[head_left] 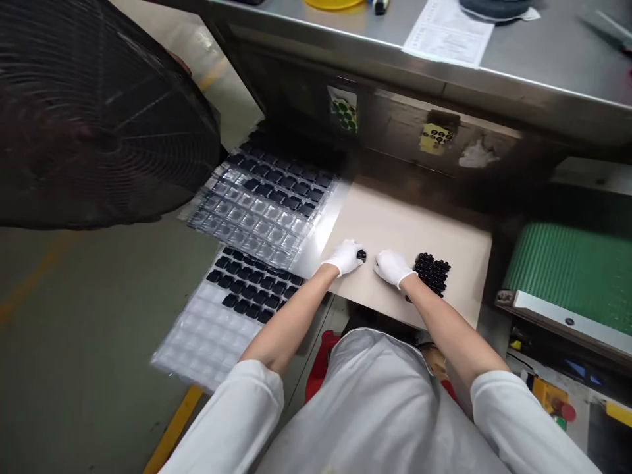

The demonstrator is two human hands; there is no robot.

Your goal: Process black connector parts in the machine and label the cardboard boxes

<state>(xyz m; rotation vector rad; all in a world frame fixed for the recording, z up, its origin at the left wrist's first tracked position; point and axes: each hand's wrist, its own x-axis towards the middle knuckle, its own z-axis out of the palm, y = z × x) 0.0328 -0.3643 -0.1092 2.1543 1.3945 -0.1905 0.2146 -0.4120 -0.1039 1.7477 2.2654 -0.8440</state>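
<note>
My left hand [345, 257], in a white glove, is closed around a small black plastic part [362, 255] over the tan board [405, 217]. A short gap to the right of it is my right hand [392, 268], also gloved, with its fingers curled together; whether anything is in them is hidden. Beside the right wrist, a cluster of black parts [432, 273] lies on the board. To the left, a clear plastic tray [251, 217] holds black pieces in its far rows. Below that sits another tray [202, 329], partly filled with black square pieces.
A large black fan [108, 125] stands at the left. At the right is a green conveyor belt [582, 270], with a red button [567, 413] below it. A metal bench [345, 33] runs across the back, carrying a paper sheet [447, 33].
</note>
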